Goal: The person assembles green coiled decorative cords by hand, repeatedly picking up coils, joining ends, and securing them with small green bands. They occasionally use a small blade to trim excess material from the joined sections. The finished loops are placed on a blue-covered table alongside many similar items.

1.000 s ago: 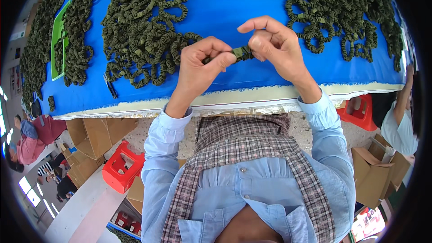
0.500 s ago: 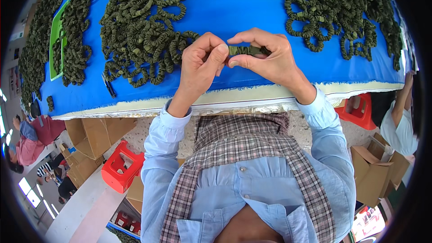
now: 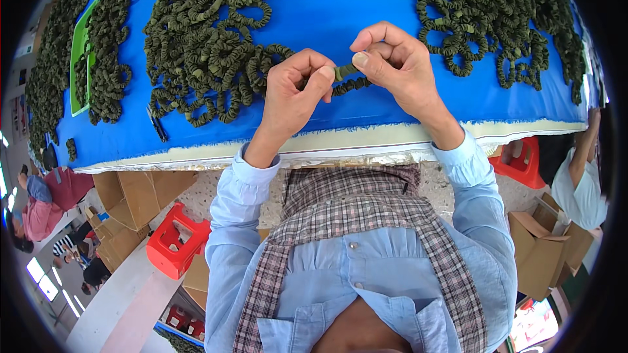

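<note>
A dark green scrunchie is stretched between my two hands, above the blue cloth near the table's front edge. My left hand pinches its left end, where a smoother band shows between thumb and forefinger. With thumb and bent fingers, my right hand grips the other end. Part of the loop lies hidden behind the fingers. Left of my hands spreads a large heap of matching scrunchies; a second heap lies to the right.
Small dark snips lie beside the left heap. A green tray stands farther left among more scrunchies. Below the table are red stools and cardboard boxes. Other people sit at the far left and right.
My right hand has gone from a wide, loose hold to a closer pinch and risen slightly. More of the scrunchie's lower strand shows. The left hand keeps its grip, almost in place.
</note>
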`<action>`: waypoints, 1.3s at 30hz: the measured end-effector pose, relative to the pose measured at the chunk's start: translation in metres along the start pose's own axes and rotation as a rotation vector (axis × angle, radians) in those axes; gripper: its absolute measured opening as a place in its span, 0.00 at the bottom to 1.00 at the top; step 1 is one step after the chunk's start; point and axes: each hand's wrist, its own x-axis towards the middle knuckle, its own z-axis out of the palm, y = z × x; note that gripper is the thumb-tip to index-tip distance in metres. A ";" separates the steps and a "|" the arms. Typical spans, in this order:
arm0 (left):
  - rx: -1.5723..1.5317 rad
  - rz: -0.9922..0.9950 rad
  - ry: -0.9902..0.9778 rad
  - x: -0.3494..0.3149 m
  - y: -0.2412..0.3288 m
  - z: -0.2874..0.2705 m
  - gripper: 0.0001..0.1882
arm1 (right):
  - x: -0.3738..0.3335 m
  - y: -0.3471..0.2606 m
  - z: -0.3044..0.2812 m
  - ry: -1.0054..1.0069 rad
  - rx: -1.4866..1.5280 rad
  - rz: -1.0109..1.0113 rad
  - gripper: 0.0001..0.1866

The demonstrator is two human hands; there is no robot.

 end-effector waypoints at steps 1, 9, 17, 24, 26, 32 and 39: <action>-0.040 -0.009 -0.002 0.000 0.003 0.002 0.07 | 0.000 0.001 -0.001 -0.002 -0.031 -0.014 0.09; 0.040 -0.023 -0.042 0.003 -0.001 -0.002 0.14 | -0.003 -0.005 0.006 -0.071 -0.401 -0.096 0.14; 0.099 0.034 -0.060 0.005 -0.004 0.007 0.15 | -0.001 0.009 0.010 0.002 -0.605 -0.397 0.11; 0.097 0.013 -0.001 0.003 0.000 0.008 0.13 | -0.002 0.002 0.007 0.006 -0.524 -0.300 0.07; 0.104 -0.014 0.008 0.002 0.000 0.007 0.12 | -0.001 0.002 0.007 0.003 -0.525 -0.287 0.06; 0.093 0.002 0.070 -0.002 0.001 0.003 0.09 | -0.002 -0.005 0.005 0.010 -0.428 -0.112 0.06; -0.039 -0.004 -0.025 0.000 0.001 0.002 0.09 | 0.000 -0.001 0.001 -0.074 -0.235 -0.112 0.16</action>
